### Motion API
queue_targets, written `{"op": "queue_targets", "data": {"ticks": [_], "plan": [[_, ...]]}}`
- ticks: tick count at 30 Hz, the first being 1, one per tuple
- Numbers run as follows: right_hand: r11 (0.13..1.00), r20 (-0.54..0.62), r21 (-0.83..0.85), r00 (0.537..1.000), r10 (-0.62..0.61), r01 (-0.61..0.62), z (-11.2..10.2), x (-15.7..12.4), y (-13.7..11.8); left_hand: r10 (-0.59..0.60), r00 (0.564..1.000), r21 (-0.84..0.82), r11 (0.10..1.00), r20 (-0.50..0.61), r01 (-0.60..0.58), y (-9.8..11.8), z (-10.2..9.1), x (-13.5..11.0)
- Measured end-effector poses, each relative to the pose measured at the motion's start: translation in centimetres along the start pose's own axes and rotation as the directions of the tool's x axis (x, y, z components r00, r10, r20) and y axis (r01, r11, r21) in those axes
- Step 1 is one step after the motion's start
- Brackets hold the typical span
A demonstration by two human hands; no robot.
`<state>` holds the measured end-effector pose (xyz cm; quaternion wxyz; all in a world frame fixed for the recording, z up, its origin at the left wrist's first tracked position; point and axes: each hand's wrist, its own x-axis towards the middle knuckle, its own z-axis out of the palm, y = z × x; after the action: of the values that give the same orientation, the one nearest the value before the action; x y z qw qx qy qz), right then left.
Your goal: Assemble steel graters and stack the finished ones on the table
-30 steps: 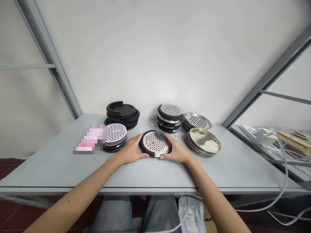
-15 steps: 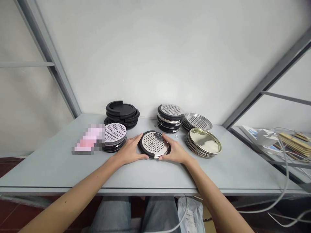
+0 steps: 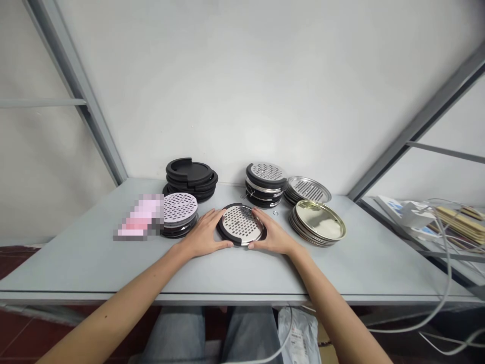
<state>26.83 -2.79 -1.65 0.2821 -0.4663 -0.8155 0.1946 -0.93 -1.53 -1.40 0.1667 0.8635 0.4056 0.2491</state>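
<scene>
A round perforated metal disc set in a black rim lies flat on the grey table in front of me. My left hand grips its left edge, thumb at the front and fingers along the side. On the opposite edge, my right hand holds it the same way, its fingertips over the rim. Left of my left hand is a stack of perforated discs. To the right of my right hand stands a stack of shiny round metal plates.
Black ring-shaped holders are stacked at the back left. Assembled discs in black rims are piled at the back centre, beside slotted metal plates. A small metal ring lies nearby. White cables hang at the right.
Both hands keep their hold on the disc, which has barely moved. The whole view has shifted very slightly.
</scene>
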Motion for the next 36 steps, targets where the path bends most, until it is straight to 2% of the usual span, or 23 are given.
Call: {"op": "queue_targets", "data": {"ticks": [7,12,24,28,32,36], "plan": [[0.999,-0.010,-0.025,0.999,0.038,-0.039,-1.0,-0.3,0.1,0.001,0.999,-0.021,1.000,0.051,0.000,-0.8,0.2,0.0],[1.000,0.012,0.000,1.000,-0.016,0.016,-0.8,-0.2,-0.3,0.024,0.999,-0.049,0.999,0.028,-0.022,-0.8,0.0,0.0],[0.998,-0.002,0.030,0.999,-0.047,0.047,-0.3,-0.1,-0.2,0.075,0.996,-0.065,0.995,-0.050,-0.078,-0.5,0.0,0.1],[1.000,0.000,0.010,1.000,-0.011,0.011,-0.2,0.0,0.1,0.056,0.998,-0.055,0.997,0.008,-0.056,-0.3,-0.4,0.1],[1.000,-0.012,-0.013,1.000,0.009,-0.009,0.0,0.1,0.0,-0.022,0.996,-0.026,0.999,0.084,0.024,0.1,-0.8,-0.1],[1.000,-0.036,-0.019,0.999,0.016,-0.017,0.0,0.1,-0.4,-0.046,0.996,-0.018,0.999,0.075,0.048,0.3,-0.4,-0.2]]}}
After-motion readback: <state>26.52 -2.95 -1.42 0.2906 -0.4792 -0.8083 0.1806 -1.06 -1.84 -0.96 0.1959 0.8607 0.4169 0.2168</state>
